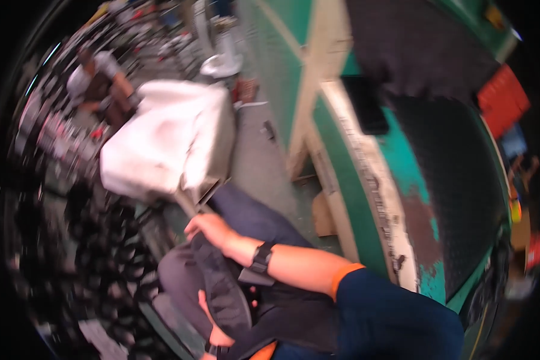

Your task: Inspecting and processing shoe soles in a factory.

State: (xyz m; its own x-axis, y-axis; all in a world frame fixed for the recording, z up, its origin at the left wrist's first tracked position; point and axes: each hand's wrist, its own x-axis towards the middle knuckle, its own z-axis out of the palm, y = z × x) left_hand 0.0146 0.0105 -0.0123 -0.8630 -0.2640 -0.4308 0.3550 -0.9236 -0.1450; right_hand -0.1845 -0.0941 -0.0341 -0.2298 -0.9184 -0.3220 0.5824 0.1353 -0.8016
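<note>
Over my lap lies a long, dark, rounded piece of fabric-like material [225, 282]; blur keeps me from telling its kind. My right hand [212, 231], with a black band on its wrist, is closed at the upper end of this piece. Lower down, my left hand [215, 324] is mostly covered by it, and its fingers show at the piece's two edges. Just beyond my right hand, a narrow greyish bar [188, 203] runs toward a big white cloth-like bundle [162, 132]. Whether my fingers touch that bar cannot be made out.
On my right stands a worn green bench [429, 222] with a black mat and a dark flat object [365, 105] on it. Many dark items [102, 264] are heaped at left. A person [99, 84] sits beyond the white bundle, near a white fan-like stand [222, 60].
</note>
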